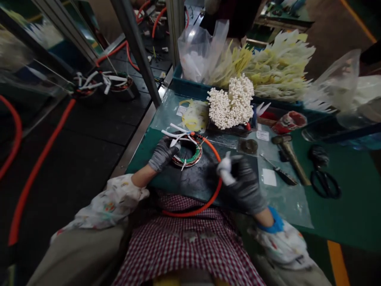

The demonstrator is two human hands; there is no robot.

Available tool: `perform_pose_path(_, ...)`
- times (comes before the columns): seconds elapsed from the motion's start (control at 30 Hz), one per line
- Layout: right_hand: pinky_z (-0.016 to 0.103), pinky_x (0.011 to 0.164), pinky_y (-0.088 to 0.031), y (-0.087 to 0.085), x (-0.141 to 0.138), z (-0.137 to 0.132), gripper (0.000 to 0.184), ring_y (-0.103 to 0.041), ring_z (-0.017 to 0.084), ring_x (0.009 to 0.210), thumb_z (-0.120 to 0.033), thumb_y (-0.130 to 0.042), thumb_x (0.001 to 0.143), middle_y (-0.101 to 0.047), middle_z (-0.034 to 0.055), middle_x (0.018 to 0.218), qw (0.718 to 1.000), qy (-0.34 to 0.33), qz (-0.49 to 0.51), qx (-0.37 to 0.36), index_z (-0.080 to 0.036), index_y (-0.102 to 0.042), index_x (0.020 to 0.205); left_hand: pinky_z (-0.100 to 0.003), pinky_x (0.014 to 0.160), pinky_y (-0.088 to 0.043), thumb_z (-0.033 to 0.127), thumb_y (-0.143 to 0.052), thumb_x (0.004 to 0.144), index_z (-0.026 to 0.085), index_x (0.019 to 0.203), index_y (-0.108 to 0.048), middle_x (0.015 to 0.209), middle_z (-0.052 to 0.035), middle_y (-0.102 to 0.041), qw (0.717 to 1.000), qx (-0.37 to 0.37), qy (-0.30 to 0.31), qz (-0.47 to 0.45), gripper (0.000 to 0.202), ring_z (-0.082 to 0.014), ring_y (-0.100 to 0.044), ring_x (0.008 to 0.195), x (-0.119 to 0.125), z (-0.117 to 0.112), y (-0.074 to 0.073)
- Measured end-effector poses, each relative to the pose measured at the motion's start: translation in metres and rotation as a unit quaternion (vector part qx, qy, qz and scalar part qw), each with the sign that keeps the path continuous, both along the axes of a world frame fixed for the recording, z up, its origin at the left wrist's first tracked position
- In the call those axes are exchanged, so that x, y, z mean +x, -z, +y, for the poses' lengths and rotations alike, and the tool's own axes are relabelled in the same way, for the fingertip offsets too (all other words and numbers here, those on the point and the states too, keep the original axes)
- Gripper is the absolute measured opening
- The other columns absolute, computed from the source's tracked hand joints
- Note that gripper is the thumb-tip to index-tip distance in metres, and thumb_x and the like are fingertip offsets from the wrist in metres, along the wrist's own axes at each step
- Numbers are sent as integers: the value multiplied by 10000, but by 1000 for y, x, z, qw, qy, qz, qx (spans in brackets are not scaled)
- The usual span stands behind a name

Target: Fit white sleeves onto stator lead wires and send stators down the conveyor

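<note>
My left hand point(163, 153), in a grey glove, is closed on the left rim of a ring-shaped wound coil point(190, 153) with green and copper windings and white sleeved leads. The coil lies on a dark mat point(193, 178) on the green bench. An orange cable point(218, 178) curves from the coil round to my lap. My right hand point(242, 180), also gloved, is closed around a few white sleeve pieces point(225, 171), just right of the coil.
A bundle of white tubes point(232, 103) stands behind the coil, with a blue bin point(190, 89) of pale strips and plastic bags beyond. A hammer point(290, 157), scissors point(326, 182), a small tool point(279, 171) and a red tape roll point(290, 121) lie to the right. Other coils point(104, 83) sit far left.
</note>
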State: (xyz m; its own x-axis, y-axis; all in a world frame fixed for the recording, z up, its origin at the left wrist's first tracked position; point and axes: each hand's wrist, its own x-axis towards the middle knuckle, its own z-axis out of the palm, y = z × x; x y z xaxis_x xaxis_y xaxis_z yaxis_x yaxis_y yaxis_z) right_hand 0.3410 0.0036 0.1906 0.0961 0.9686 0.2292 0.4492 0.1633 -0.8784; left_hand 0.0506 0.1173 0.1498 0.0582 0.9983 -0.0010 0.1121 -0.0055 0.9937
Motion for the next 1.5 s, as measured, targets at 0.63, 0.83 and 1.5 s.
perform_pose_path(0.63, 441, 1068, -722, 0, -46, -40, 315, -867, 279, 1117, -284, -815, 1001, -893, 33, 1202, 989, -126, -51, 49, -354, -875, 1302, -616, 1258, -588, 525, -589, 1164, 321, 1537, -698, 1561, -115, -741, 907, 412, 42, 79, 439, -367, -657, 1525, 6, -83, 11)
perform_pose_path(0.83, 344, 790, -739, -6, -47, -31, 109, -843, 240, 810, -353, -809, 1000, -868, 34, 886, 987, -106, -95, 78, -296, -895, 1035, -623, 1321, -527, 596, -501, 1188, 359, 1507, -711, 1521, -91, -770, 915, 388, 40, 107, 450, -345, -681, 1501, 9, -84, 7)
perform_pose_path(1.5, 313, 753, -618, -22, -2, -29, 277, -807, 230, 805, -481, -736, 1034, -868, 53, 928, 966, -52, -246, -56, -276, -878, 1155, -488, 1276, -561, 365, -433, 1210, 171, 1449, -757, 1521, -123, -768, 841, 376, 169, 351, 447, -297, -683, 1495, 57, -39, -68)
